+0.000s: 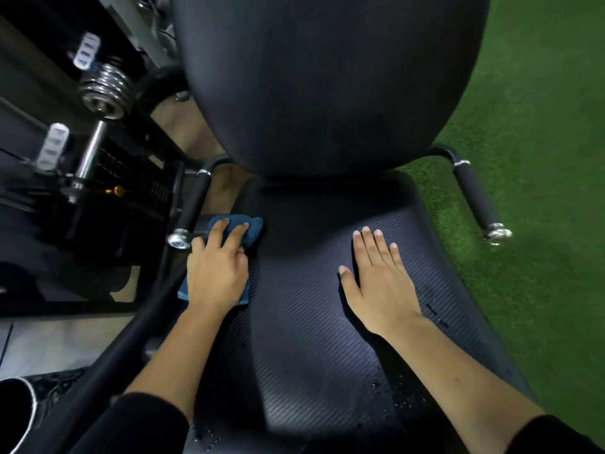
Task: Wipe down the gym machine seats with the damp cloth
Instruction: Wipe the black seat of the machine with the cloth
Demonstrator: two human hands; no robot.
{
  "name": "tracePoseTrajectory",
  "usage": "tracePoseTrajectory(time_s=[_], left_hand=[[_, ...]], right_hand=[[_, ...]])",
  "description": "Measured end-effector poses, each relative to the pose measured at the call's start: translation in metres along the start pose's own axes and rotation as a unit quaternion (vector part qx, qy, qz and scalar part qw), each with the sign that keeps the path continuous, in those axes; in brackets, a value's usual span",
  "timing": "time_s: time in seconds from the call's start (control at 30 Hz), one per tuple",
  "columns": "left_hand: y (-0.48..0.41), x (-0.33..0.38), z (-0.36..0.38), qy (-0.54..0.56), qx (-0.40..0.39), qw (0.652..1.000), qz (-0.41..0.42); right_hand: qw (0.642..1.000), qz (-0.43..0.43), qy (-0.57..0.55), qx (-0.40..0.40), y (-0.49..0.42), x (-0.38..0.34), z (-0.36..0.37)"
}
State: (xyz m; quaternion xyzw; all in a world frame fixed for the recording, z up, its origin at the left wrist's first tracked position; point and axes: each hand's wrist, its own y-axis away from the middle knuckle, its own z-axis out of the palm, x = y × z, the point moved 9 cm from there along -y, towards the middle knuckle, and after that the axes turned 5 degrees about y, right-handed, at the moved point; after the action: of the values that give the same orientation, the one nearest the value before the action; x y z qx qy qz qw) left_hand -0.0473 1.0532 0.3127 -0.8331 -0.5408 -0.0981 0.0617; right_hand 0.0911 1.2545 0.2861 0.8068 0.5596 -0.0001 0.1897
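The left hand presses the blue cloth flat against the seat's left rear edge, beside the side handle, likely to wipe there. The right hand lies flat with fingers spread on the seat, apparently bracing.

The seat sits at the centre, with the backrest rising behind it at 12 o'clock. The cloth lies on the seat's 10 o'clock edge under the left grip. The right grip rests flat on the seat toward 2 o'clock. One handle flanks the seat at 10 o'clock, another handle at 2. The weight plates lie beyond at 10, and the turf at 3.
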Motion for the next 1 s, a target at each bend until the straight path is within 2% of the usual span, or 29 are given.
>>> tracePoseTrajectory(time_s=[0.17,0.37,0.5,0.7,1.0], left_hand=[[-0.021,-0.003,0.009,0.008,-0.002,0.999,-0.040],[-0.088,-0.005,0.041,0.015,-0.069,0.994,-0.082],[-0.097,-0.003,0.046,0.028,-0.087,0.993,-0.070],[-0.038,0.015,0.023,0.007,-0.026,1.000,0.016],[-0.098,0.046,0.050,-0.032,-0.041,0.994,-0.099]], right_hand=[[1.000,-0.009,0.011,-0.009,-0.024,-0.020,0.004],[1.000,-0.013,0.028,-0.003,-0.035,-0.023,0.006],[1.000,-0.014,0.027,-0.005,-0.035,-0.022,0.007],[1.000,-0.005,0.021,-0.005,-0.036,-0.013,0.003],[0.999,0.025,0.028,0.002,-0.034,0.023,-0.003]])
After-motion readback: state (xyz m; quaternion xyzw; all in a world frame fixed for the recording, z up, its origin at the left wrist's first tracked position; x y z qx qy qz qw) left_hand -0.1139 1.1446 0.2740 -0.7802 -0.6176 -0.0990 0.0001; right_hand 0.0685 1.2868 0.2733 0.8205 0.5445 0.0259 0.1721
